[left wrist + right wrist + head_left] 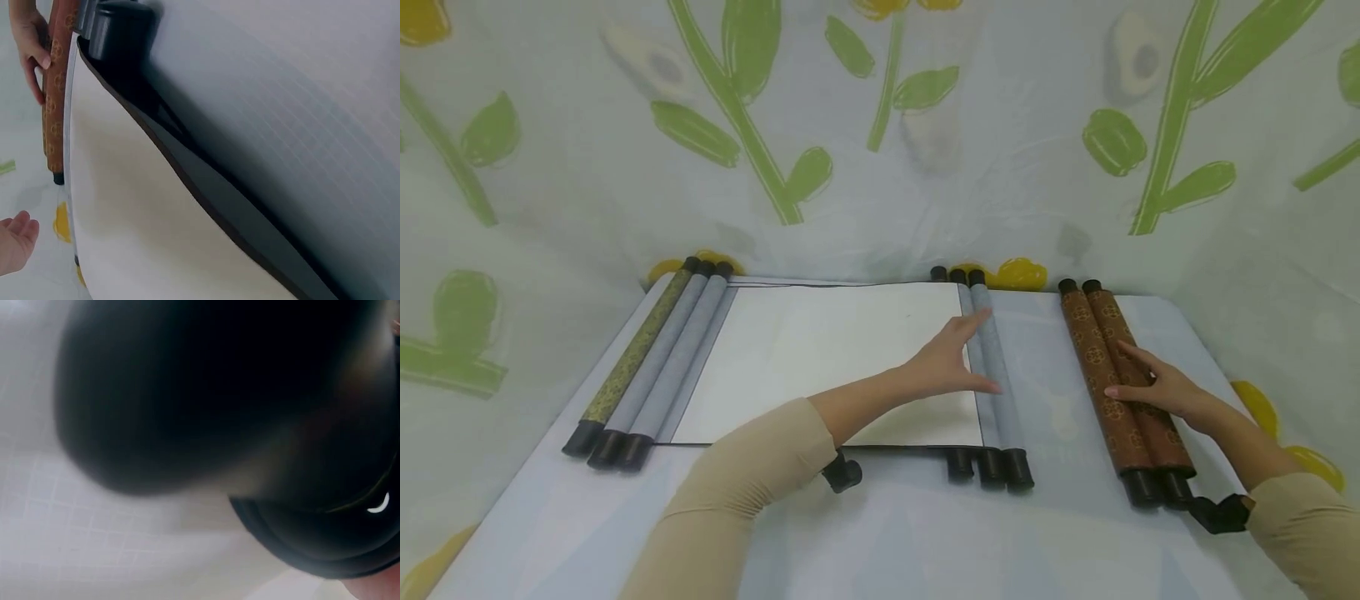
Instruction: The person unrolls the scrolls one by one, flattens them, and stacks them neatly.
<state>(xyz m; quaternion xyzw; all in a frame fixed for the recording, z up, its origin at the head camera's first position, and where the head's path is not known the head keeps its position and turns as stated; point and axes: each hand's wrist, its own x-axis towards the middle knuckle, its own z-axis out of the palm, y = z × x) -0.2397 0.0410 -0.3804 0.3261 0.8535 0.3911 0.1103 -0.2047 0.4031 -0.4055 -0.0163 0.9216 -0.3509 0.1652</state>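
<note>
In the head view, an unrolled scroll with a white sheet [820,350] lies flat, its sides ending in rolls with black knobs. My left hand [943,358] is over its right side, thumb and fingers spread wide across the pale grey roll [1000,367]; whether they touch it I cannot tell. Part of that hand [15,242] also shows in the left wrist view. On the right lie two brown patterned rolls [1093,367], side by side. My right hand [1172,392] rests on them with thumb and fingers apart. Blurred dark shapes fill much of the right wrist view.
Left of the sheet lie a green-gold patterned roll [640,350] and two grey rolls [688,350]. Black knobs [1018,471] stick out toward the front. A pale cloth [925,533] covers the table, and a leaf-printed curtain [1000,192] hangs behind.
</note>
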